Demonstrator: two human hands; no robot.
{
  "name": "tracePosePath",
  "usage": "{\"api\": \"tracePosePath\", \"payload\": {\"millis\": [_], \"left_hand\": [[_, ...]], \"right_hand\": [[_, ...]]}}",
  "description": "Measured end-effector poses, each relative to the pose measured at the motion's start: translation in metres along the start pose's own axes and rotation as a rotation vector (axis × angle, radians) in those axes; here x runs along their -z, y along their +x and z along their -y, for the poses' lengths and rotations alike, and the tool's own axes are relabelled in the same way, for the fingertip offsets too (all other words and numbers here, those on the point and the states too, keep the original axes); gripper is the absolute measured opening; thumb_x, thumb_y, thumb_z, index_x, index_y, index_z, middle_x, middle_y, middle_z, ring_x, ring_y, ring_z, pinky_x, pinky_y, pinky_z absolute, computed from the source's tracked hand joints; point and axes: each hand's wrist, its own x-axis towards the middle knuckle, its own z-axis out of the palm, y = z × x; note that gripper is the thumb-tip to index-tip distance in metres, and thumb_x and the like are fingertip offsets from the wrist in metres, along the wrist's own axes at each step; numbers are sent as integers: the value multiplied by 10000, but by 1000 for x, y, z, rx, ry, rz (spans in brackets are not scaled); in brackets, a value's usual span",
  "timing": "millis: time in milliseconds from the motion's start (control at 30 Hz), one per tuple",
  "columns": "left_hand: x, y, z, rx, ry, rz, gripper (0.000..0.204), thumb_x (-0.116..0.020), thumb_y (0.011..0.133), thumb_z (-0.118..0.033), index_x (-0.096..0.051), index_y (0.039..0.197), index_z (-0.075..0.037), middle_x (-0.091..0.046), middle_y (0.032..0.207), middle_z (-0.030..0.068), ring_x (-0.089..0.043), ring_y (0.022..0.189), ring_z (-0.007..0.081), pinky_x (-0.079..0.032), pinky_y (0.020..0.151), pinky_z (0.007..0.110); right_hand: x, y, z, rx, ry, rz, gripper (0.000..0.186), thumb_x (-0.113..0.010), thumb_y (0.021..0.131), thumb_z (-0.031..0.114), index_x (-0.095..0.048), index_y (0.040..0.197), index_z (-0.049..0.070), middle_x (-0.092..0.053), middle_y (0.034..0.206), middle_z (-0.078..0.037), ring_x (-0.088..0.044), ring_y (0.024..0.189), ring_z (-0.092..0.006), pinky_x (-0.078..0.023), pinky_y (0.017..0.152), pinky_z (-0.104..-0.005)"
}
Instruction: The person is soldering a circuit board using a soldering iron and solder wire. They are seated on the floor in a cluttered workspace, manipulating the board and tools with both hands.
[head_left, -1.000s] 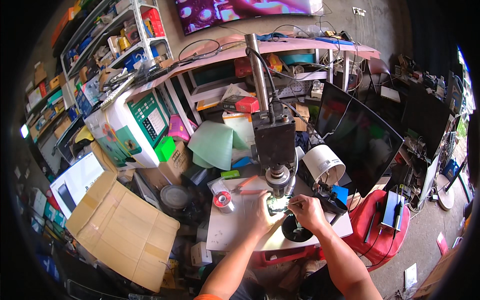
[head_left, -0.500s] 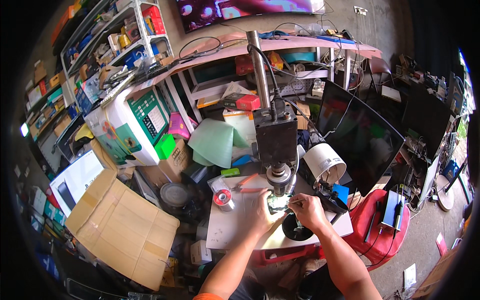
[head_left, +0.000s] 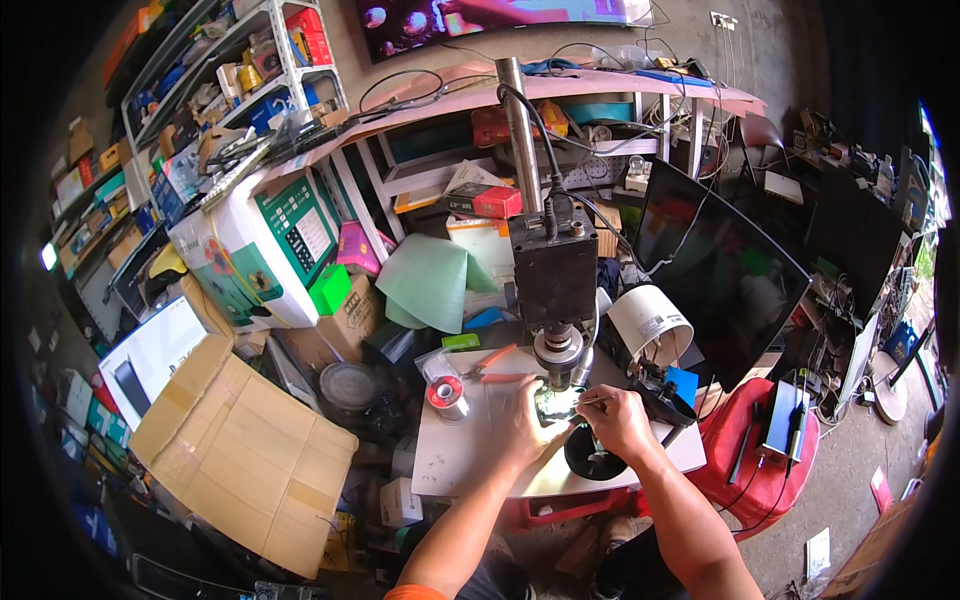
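Observation:
Under the black microscope (head_left: 555,270) on its steel post, my left hand (head_left: 520,428) grips a small, brightly lit part (head_left: 556,402), perhaps a circuit board; glare hides its detail. My right hand (head_left: 620,425) comes in from the other side, fingers pinched on a thin tool (head_left: 598,401) that points at the part. Its exact kind is too small to tell. A black round bowl (head_left: 603,466) sits just below my right hand. On the white tabletop (head_left: 440,470), a red-and-white spool (head_left: 447,399) and orange-handled pliers (head_left: 495,360) lie left of my left hand.
A white cylindrical housing (head_left: 648,325) stands right of the microscope, before a leaning dark screen (head_left: 720,275). A red stool (head_left: 735,425) holds a blue box (head_left: 787,415) with cables. An opened cardboard box (head_left: 245,450) fills the left. Behind is a cluttered shelf (head_left: 450,190).

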Motion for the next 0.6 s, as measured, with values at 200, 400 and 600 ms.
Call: {"api": "tracePosePath", "payload": {"millis": [200, 400, 600], "left_hand": [[-4, 0, 6, -16, -5, -8, 920, -935, 720, -317, -424, 1426, -24, -551, 1410, 229, -575, 1265, 421, -498, 1031, 485], [-1, -1, 3, -5, 21, 0, 917, -932, 724, -323, -427, 1428, -25, -552, 1420, 215, -576, 1270, 411, -496, 1036, 479], [2, 0, 1, 21, 17, 27, 922, -927, 731, -332, -425, 1440, -21, -547, 1433, 219, -568, 1290, 410, -491, 1049, 477]], "right_hand": [[1, 0, 1, -11, 17, 6, 184, -770, 885, 92, -752, 1011, -42, -783, 869, -171, -773, 768, -216, -596, 707, -328], [1, 0, 1, -31, 38, 16, 165, -754, 886, 94, -748, 998, -27, -763, 848, -199, -770, 792, -291, -590, 717, -361], [0, 0, 0, 2, 26, 3, 152, -745, 881, 89, -746, 988, -18, -751, 838, -215, -771, 815, -340, -588, 728, -378]]}}
